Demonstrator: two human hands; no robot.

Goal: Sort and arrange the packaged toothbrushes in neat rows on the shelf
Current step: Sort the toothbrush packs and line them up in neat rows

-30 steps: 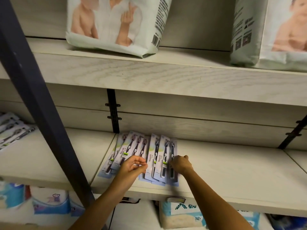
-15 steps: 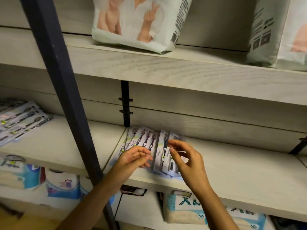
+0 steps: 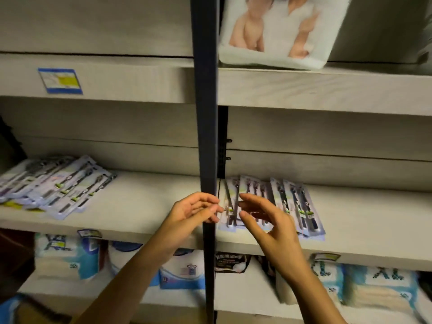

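The packaged toothbrushes point(image 3: 289, 202) lie flat on the middle shelf point(image 3: 364, 220), just right of the dark upright post point(image 3: 204, 113) that runs down the front of the rack. They form a loose, overlapping fan that starts near the shelf's back wall and reaches towards its front edge, with the rightmost packs lying nearest that edge. The brush heads point to the back. Both hands hang in the air in front of this group, close together but not touching each other. The left hand point(image 3: 191, 213) is in front of the post with its palm turned right and its fingers loosely bent, their tips just past the post's right side. It holds nothing. The right hand point(image 3: 271, 223) is over the left part of the fan, fingers spread and slightly curved, thumb and forefinger apart, with no pack between them. Motion blur makes it impossible to tell whether any fingertip brushes a pack. A second pile of toothbrush packs point(image 3: 56, 185) sits at the far left end of the same shelf level, well apart from the hands. Its packs lie skewed and overlapping, with the lowest ones close to the front edge. On the upper shelf point(image 3: 315, 90) a pale nappy bag point(image 3: 278, 31) stands near the front edge just right of the post, and a blue and yellow price label point(image 3: 60, 81) is stuck on that shelf's front face at the left. Soft blue and white packs point(image 3: 378, 286) fill the level below.
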